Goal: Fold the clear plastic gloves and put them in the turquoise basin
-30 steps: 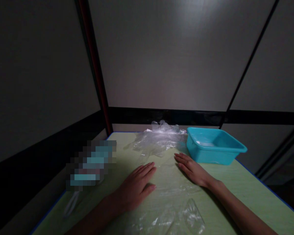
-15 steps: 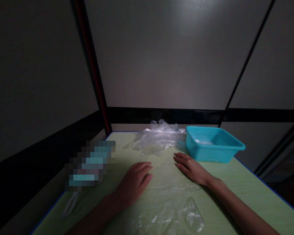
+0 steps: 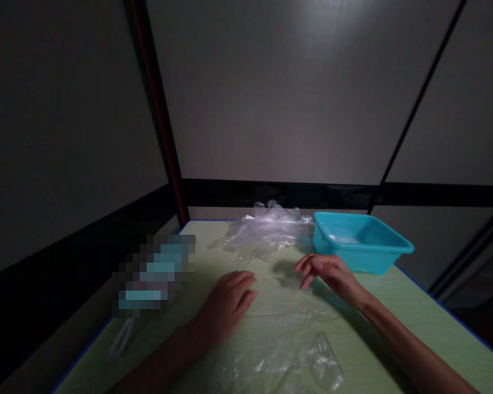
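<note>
A thin, clear plastic bag point(image 3: 271, 345) is spread flat on the green table, its near end wrinkled and shiny. My left hand point(image 3: 232, 303) rests palm down at the bag's left side, fingers stretched out and close together, holding nothing. Raised a little over the table on the right, my right hand point(image 3: 326, 273) has loosely bent fingers set apart, with nothing visible in them and a shadow beneath. Beyond both hands lies a crumpled heap of clear plastic point(image 3: 267, 232).
A turquoise plastic basin point(image 3: 361, 246) stands at the back right, close behind my right hand, with something pale inside. A blurred-out item point(image 3: 156, 271) with a white strap point(image 3: 122, 339) lies along the left edge. Panelled walls point(image 3: 271, 109) border the table point(image 3: 419, 323) behind and left.
My right hand has lifted off the plastic and its fingers have curled and spread. My left hand stays in place. The basin and plastic heap have not moved.
</note>
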`<state>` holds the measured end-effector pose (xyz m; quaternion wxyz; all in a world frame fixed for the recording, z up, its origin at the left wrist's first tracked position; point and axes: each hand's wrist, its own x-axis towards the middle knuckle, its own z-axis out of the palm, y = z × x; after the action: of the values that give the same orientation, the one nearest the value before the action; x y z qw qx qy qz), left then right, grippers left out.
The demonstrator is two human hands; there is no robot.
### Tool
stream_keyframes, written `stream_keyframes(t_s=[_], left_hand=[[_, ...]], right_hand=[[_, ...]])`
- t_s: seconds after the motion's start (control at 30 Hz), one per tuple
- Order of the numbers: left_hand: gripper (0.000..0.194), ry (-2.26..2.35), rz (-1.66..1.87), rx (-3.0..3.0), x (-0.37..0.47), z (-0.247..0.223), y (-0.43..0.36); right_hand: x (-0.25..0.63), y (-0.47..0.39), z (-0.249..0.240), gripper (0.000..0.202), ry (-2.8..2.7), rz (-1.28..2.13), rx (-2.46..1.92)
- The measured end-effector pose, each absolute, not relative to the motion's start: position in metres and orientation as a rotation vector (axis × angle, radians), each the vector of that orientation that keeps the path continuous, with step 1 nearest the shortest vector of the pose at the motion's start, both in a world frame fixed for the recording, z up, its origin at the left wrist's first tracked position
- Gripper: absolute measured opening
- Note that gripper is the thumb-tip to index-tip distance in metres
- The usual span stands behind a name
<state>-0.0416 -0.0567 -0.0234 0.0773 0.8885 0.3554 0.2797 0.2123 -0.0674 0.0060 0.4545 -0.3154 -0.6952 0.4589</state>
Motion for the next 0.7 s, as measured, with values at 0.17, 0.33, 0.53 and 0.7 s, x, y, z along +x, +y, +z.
stream_keyframes(t_s=[0.17,0.33,0.53,0.7], left_hand=[[0.022,1.056,0.794,2.674,-0.039,-0.022,-0.058],[0.030,1.080,0.681,2.667,-0.035,-0.023,-0.060],[0.057,1.091,0.489,2.591,-0.035,-0.022,-0.065],[0.058,1.026,0.401,2.633,-0.029,-0.017,-0.073]], right_hand=[[0.205,-0.069,0.004,0.031,-1.722,0.949,-0.997],[0.192,-0.080,0.002,0.047,-2.309,0.584,-1.124],[0.180,-0.086,-0.016,0.071,-2.724,0.383,-1.163],[0.180,-0.083,-0.022,0.073,-2.745,0.385,-1.190]])
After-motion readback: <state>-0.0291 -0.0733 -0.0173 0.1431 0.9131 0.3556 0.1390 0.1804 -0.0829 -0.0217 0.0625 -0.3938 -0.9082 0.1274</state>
